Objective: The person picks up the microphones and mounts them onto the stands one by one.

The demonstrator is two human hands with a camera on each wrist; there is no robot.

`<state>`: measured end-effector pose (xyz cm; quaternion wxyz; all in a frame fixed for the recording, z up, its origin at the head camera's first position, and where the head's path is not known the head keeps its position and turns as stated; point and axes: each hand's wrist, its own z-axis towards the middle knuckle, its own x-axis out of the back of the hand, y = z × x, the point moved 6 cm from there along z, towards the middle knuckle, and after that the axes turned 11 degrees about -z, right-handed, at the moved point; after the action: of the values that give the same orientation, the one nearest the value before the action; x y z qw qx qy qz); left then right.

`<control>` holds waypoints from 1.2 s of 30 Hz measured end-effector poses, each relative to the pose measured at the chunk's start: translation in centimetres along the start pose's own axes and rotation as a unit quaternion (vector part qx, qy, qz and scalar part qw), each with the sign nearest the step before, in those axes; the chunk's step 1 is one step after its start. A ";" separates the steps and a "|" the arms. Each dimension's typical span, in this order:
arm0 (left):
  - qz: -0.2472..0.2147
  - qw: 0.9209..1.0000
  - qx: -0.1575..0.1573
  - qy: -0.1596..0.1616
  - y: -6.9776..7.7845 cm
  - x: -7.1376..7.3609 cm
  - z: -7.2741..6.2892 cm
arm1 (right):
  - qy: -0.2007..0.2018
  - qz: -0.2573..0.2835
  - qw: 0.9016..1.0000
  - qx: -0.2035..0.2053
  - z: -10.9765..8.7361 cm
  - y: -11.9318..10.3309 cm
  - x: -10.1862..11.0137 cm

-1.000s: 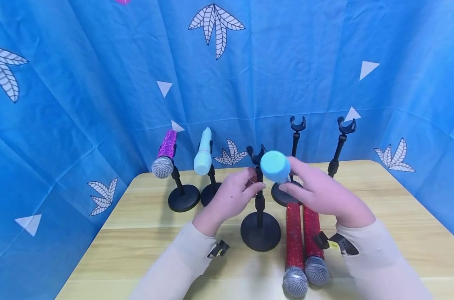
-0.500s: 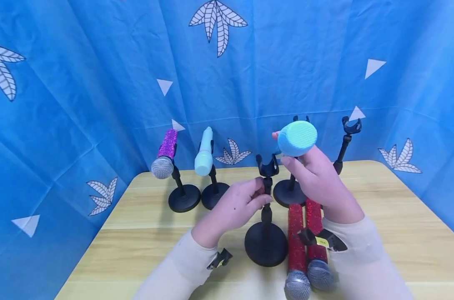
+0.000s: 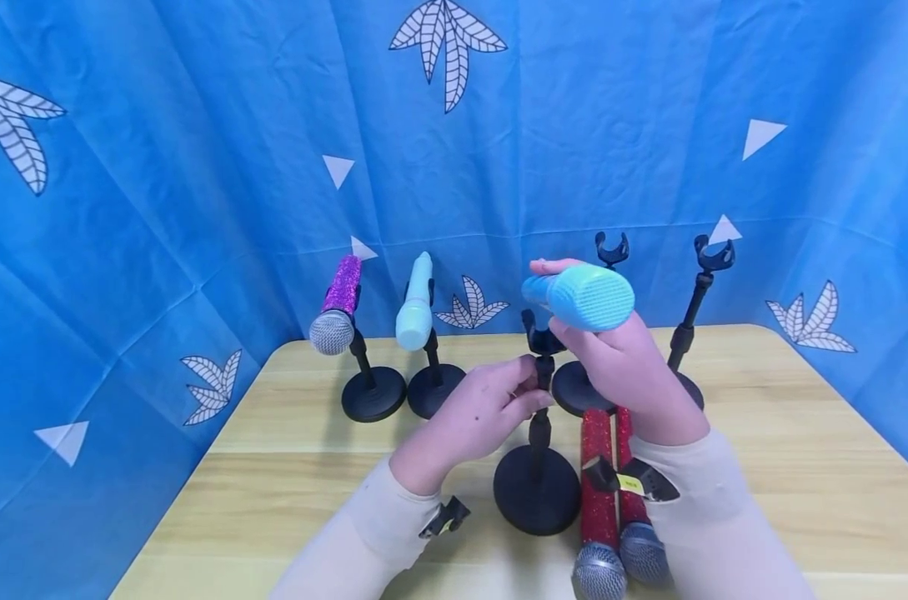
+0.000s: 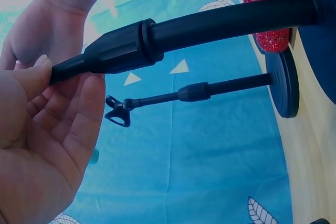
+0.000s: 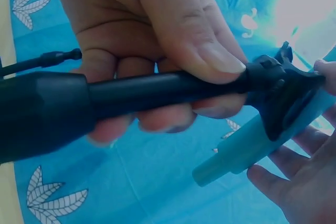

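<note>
My left hand pinches the upper pole of a black desktop microphone stand between thumb and fingers. A light blue microphone is in my right hand, its round head facing me. It is held across the stand's forked clip. In the right wrist view the microphone's body lies against the clip; whether it is seated inside cannot be told. Beside the stand's base lie two red glitter microphones, partly hidden under my right forearm.
At the left, a purple glitter microphone and a pale mint microphone rest on their own stands. Two stands with bare clips, one behind my right hand and another farther right, stand at the back. A blue curtain surrounds the wooden table.
The held stand has come nearer to me and slightly right. My right hand has raised the blue microphone and turned it over the clip. My left hand keeps its grip on the pole.
</note>
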<state>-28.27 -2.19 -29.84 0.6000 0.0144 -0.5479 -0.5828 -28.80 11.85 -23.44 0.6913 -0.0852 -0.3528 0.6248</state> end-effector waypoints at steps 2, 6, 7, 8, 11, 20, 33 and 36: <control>0.000 1.000 0.003 -0.001 0.0 0.0 0.0 | -0.009 -0.004 1.000 0.002 0.0 0.0 -0.3; -0.007 1.000 0.014 -0.004 -0.1 -0.1 0.0 | -0.018 -0.016 1.000 0.013 0.1 0.1 -0.7; -0.008 1.000 0.015 -0.005 -0.1 -0.1 0.0 | -0.018 -0.023 0.999 0.015 0.2 0.1 -0.8; -0.009 1.000 0.015 -0.006 -0.1 -0.1 0.0 | -0.020 -0.033 0.999 0.016 0.2 0.1 -0.8; -0.006 1.000 0.013 -0.010 -0.2 -0.1 -0.1 | -0.032 -0.074 0.997 0.000 0.3 0.4 -1.1; 0.010 1.000 -0.002 -0.004 -0.2 -0.2 0.0 | -0.038 -0.170 0.982 -0.069 -0.2 0.9 -1.4; 0.007 1.000 -0.006 -0.002 0.0 -0.2 -0.3 | -0.001 -0.228 0.968 -0.105 -1.1 0.8 -1.2; 0.005 1.000 -0.006 -0.001 0.1 -0.2 -0.3 | 0.006 -0.228 0.968 -0.108 -1.3 0.8 -1.1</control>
<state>-27.94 -2.24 -30.03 0.6026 0.0075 -0.5453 -0.5827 -28.68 11.39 -25.30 0.8043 -0.0805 -0.4245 0.4079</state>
